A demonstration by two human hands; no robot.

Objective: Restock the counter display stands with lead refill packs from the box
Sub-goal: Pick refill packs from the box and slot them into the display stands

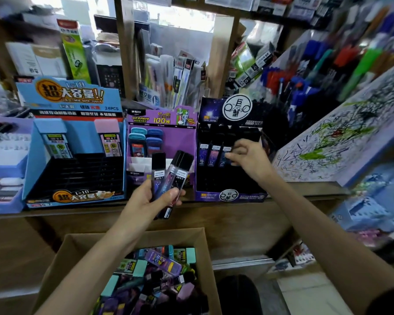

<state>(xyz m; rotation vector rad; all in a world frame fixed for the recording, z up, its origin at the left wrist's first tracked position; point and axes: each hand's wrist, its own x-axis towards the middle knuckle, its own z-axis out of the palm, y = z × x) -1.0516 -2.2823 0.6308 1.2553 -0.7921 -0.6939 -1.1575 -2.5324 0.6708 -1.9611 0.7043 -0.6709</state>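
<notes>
On the wooden table (305, 189) of a crowded stationery shop stood a blue stand (75, 155), a purple stand (168, 137) and a dark stand (230, 180), side by side. The left hand (152, 197) gripped a few dark lead refill packs (171, 173) before the purple stand. The fingers (237, 152) of the right hand (251, 155) pinched one pack (224, 156) standing in the dark stand. Below, the open box (77, 253) held many more.

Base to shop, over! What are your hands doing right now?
Left hand grips a few packs. Right hand pinches a pack in the dark stand. Box below, plenty left. Nothing in the way.
</notes>
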